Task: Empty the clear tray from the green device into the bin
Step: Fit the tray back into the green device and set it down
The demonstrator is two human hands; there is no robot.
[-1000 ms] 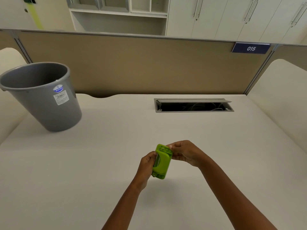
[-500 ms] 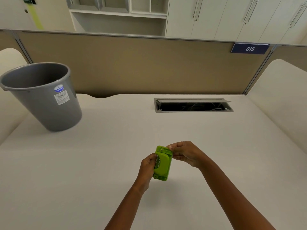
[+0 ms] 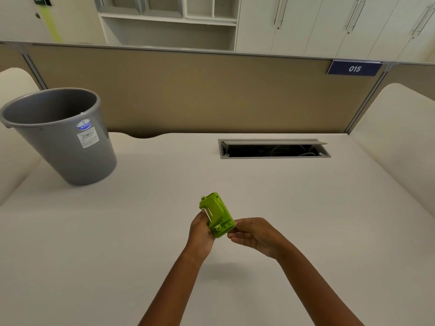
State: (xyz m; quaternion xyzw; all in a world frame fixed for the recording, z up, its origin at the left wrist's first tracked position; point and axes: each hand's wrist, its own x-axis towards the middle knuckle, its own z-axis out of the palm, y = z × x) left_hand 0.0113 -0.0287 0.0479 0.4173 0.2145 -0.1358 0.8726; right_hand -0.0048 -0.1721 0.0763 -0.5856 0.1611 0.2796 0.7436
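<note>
A small green device (image 3: 217, 214), like a hole punch, is held above the middle of the white desk. My left hand (image 3: 200, 234) grips its left side from below. My right hand (image 3: 255, 235) pinches the device's near right end, where a thin clear edge of the tray shows faintly at my fingertips. The device is tilted, its far end pointing up and to the left. The grey plastic bin (image 3: 58, 135) stands at the far left of the desk, empty as far as I can see, well apart from both hands.
The white desk (image 3: 117, 255) is bounded by a tan partition (image 3: 211, 90) at the back and low white dividers on both sides. An open cable slot (image 3: 274, 150) lies in the desk at the back right. Cupboards stand beyond the partition.
The device has been turned over: its hinged end, formerly at the top by my right hand, now points toward me. My right hand moved down to the device's near end.
</note>
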